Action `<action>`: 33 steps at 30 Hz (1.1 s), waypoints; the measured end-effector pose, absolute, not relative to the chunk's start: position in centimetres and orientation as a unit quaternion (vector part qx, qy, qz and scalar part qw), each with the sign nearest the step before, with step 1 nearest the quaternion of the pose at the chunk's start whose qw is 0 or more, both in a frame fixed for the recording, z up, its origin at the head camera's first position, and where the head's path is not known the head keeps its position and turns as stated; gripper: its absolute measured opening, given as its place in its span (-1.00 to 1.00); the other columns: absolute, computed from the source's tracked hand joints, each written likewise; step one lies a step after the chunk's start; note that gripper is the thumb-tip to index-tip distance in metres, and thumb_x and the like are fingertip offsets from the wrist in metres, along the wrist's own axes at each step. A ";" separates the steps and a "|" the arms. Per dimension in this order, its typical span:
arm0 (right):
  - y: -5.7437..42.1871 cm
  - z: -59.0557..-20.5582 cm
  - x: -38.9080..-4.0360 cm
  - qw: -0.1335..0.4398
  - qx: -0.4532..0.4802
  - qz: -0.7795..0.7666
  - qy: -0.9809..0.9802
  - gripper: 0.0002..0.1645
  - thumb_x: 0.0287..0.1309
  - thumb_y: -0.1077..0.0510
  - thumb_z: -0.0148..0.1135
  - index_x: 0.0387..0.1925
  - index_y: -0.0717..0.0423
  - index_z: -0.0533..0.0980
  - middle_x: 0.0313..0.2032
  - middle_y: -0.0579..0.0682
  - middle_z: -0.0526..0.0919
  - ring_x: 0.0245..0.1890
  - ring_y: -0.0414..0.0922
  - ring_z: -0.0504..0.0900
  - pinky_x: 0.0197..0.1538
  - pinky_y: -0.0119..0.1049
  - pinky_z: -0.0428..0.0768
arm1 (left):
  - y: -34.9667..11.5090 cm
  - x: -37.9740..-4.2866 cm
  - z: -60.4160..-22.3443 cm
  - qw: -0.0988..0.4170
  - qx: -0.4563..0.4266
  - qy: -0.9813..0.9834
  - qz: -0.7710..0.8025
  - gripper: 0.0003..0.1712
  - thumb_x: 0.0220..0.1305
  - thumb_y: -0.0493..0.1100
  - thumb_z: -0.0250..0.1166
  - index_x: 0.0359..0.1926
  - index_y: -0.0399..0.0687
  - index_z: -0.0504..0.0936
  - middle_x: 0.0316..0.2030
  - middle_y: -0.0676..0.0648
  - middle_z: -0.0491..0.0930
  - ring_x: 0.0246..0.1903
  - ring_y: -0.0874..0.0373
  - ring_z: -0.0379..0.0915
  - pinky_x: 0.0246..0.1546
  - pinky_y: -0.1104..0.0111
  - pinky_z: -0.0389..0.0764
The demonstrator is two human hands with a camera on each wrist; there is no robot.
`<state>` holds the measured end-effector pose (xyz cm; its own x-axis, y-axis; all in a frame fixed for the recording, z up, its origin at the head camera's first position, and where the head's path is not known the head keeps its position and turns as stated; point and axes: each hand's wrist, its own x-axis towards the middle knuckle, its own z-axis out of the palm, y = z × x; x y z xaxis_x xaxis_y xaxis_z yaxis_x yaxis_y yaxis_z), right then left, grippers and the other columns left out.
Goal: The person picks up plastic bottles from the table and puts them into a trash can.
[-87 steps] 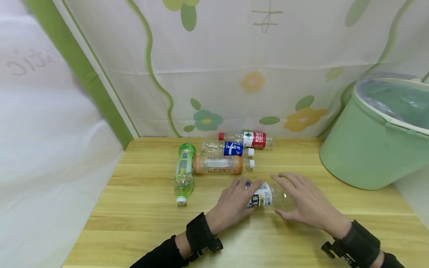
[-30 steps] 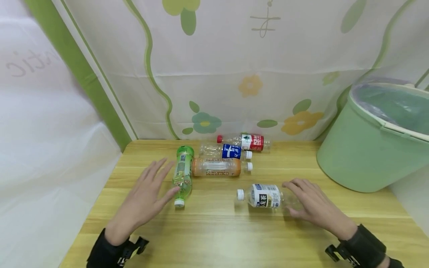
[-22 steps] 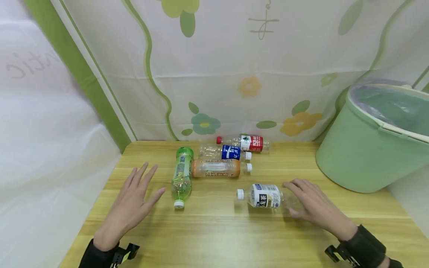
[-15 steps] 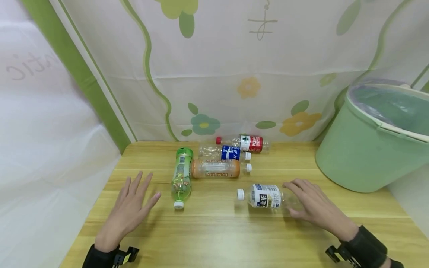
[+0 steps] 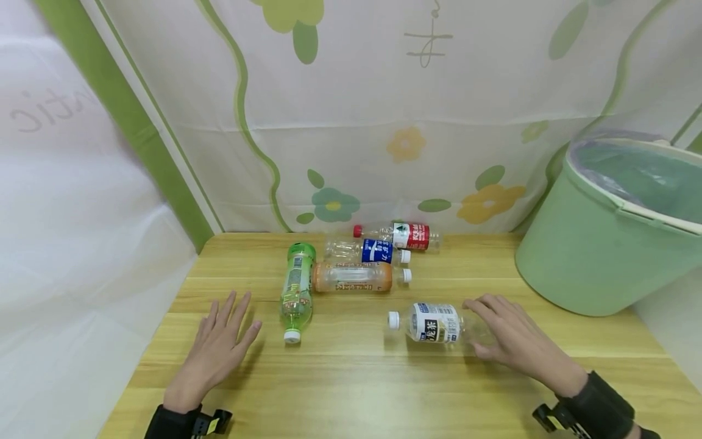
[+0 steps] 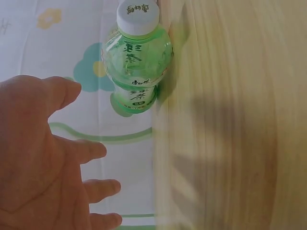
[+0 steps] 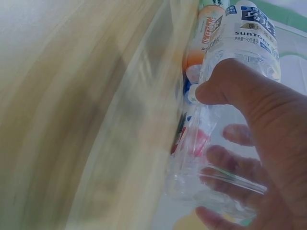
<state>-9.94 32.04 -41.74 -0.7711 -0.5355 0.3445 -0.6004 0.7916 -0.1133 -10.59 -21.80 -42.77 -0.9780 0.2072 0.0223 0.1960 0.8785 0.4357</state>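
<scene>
My right hand [image 5: 515, 338] grips the base end of a clear plastic bottle [image 5: 436, 322] with a white oolong tea label, lying on its side. Its white cap points left. In the right wrist view the thumb lies over the near side of this bottle [image 7: 240, 48], and the fingers show through the clear plastic from behind. Spread and holding nothing, my left hand [image 5: 216, 347] is over the table's left part. Right of it lies a green tea bottle [image 5: 297, 292], its white cap towards me; the left wrist view shows that bottle [image 6: 139, 57] apart from the fingers.
Behind, an orange-labelled bottle [image 5: 353, 277], a blue-labelled bottle [image 5: 377, 250] and a red-capped bottle [image 5: 411, 235] lie in a stack of rows on the wooden table [image 5: 340, 390]. A green bin [image 5: 598, 250] with a plastic liner stands at the right. A flowered curtain [image 5: 351, 91] hangs behind.
My left hand has let go of the oolong tea bottle and moved left, past the green bottle, then slightly back towards me. My right hand has closed on the bottle's base.
</scene>
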 end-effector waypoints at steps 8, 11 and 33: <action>32.2 -41.1 -9.9 0.138 0.304 0.106 -0.937 -0.13 -0.26 0.05 0.66 0.16 0.26 0.53 -0.05 0.08 0.60 -0.11 0.03 0.59 -0.15 0.10 0.63 | -21.7 -10.7 -42.9 0.005 0.104 0.969 0.225 -0.14 0.58 0.22 -0.02 0.60 -0.23 0.00 0.52 -0.48 -0.16 0.43 -0.57 -0.40 0.27 -0.47 -0.21; 32.4 -40.5 -10.1 0.143 0.310 0.101 -0.935 -0.12 -0.28 0.06 0.66 0.15 0.28 0.54 -0.08 0.09 0.60 -0.15 0.03 0.60 -0.16 0.06 0.63 | -21.6 -10.8 -43.0 0.003 0.105 0.969 0.224 -0.13 0.57 0.22 -0.01 0.60 -0.22 0.01 0.52 -0.48 -0.14 0.43 -0.57 -0.38 0.27 -0.48 -0.20; 40.2 -24.9 -11.4 0.272 0.294 0.067 -0.914 0.04 -0.36 -0.32 0.65 0.00 0.38 0.56 -0.22 0.26 0.64 -0.26 -0.01 0.56 -0.23 -0.20 0.49 | -21.0 -11.2 -43.1 -0.014 0.123 0.970 0.211 -0.13 0.56 0.28 -0.02 0.61 -0.12 0.05 0.52 -0.44 -0.07 0.44 -0.54 -0.31 0.29 -0.45 -0.15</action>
<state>-11.41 40.20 -24.93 -0.6792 -0.5015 0.5359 -0.5740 0.8180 0.0380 -11.21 -21.05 -43.06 -0.9694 0.2321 0.0796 0.2441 0.8805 0.4064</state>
